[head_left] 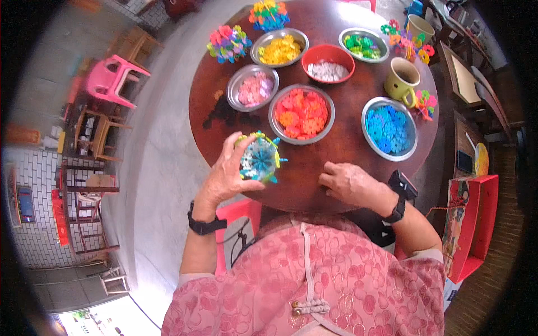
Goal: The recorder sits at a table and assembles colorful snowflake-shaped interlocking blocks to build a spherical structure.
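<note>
1. Left hand (221,175): holding a roundish ball of interlocking flower-shaped plastic discs (262,158), blue, white and yellow-green. Fingers curve over its left and far side, thumb under the near side. Grip is spread about as wide as the ball.
2. Ball location: held above the near-left part of the dark wooden counter (347,140), in front of the chest. Looks round, no clear long axis. Right side is uncovered, facing the other hand.
3. Right hand (358,186): low at the near edge of the counter, fingers curled narrow, tips pointing left. Can't tell if a disc is pinched in there; the knuckles hide it.
4. Key relation: ball is left of the right fingers and slightly farther from the body, with a strip of counter between. Not touching. Left hand is the nearer one, already on it.
5. Relative to the left fingers: ball sits inside the grasp, between thumb and fingers, touching both.
6. Supply: steel bowl of red-orange discs (302,141) is ahead and left of the right fingers, just beyond the ball. Steel bowl of blue discs (397,157) is ahead and right, nearer the right hand than the left.
7. Farther out: red bowl of white pieces (328,52), yellow-green mug (400,78).
</note>
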`<state>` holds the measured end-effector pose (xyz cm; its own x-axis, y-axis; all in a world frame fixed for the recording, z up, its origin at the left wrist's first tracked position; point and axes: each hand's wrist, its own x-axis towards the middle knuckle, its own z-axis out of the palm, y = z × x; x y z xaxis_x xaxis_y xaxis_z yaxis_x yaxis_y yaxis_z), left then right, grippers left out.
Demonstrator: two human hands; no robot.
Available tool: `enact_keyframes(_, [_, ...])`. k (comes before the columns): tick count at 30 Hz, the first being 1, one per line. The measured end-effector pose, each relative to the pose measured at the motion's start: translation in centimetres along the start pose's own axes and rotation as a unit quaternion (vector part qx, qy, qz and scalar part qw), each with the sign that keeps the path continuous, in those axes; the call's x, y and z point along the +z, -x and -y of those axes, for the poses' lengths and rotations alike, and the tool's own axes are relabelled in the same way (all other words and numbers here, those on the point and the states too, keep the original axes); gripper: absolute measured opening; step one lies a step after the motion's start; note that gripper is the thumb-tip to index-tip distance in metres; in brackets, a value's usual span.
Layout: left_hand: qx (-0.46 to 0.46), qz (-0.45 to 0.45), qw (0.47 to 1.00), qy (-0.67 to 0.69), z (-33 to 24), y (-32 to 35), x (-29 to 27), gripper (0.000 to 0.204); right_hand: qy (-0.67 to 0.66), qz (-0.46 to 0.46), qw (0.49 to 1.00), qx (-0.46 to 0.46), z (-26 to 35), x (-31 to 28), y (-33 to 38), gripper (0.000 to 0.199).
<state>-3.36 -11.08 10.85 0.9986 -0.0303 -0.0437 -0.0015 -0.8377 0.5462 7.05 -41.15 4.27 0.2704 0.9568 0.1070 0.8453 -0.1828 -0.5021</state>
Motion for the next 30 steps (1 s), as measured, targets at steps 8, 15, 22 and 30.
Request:
enact_keyframes(8, [0.006, -0.011, 1.0, 0.016, -0.2, 0.5, 0.6, 0.102, 0.032, 0.014, 0.999, 0.003, 0.6, 0.1, 0.7, 0.017])
enact_keyframes(15, [0.005, -0.013, 1.0, 0.0, -0.4, 0.3, 0.3, 0.102, 0.02, 0.018, 1.0, 0.014, 0.6, -0.3, 0.6, 0.017])
enact_keyframes(22, [0.015, -0.01, 1.0, 0.013, -0.1, -0.1, 0.1, 0.1, 0.016, 0.024, 0.999, 0.014, 0.5, -0.3, 0.6, 0.017])
enact_keyframes(30, [0.039, -0.027, 0.999, 0.006, 0.9, -0.1, 0.7, 0.103, 0.028, 0.011, 0.999, -0.009, 0.0, 0.5, 0.7, 0.015])
